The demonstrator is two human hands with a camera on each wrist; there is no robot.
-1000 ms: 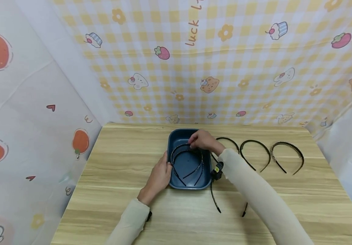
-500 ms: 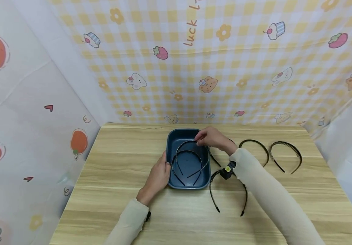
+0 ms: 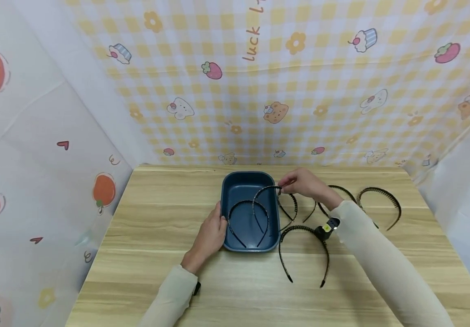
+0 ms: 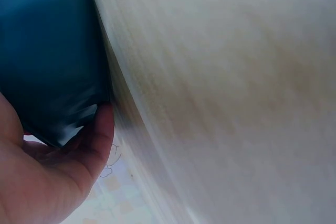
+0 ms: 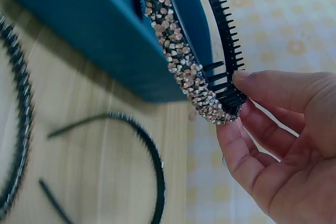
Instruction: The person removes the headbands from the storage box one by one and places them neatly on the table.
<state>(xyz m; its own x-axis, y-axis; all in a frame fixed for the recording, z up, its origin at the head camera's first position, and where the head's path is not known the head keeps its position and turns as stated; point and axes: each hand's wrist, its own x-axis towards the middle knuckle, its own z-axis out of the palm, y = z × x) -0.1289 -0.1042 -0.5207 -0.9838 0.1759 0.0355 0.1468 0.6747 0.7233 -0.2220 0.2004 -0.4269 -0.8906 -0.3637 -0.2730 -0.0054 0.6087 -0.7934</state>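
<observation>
My left hand (image 3: 208, 231) holds the left side of a dark blue plastic tub (image 3: 246, 227), its fingers curled at the tub's wall in the left wrist view. Inside the tub lies one black headband (image 3: 248, 201). My right hand (image 3: 303, 185) pinches another headband (image 5: 178, 59) at the top of its arc, between thumb and fingers. That headband is black with comb teeth inside and coppery stones on its outer face. It hangs over the tub's right rim, its ends pointing down towards me.
One headband (image 3: 302, 227) lies in front, right of the tub. Further headbands (image 3: 382, 190) lie along the back right, one of them partly behind my right hand. A checked cloth (image 3: 218, 113) hangs behind the wooden table (image 3: 165, 200).
My right hand has moved right, lifting one headband from inside the tub to over its right rim. The other headband stays in the tub. My left hand keeps its place.
</observation>
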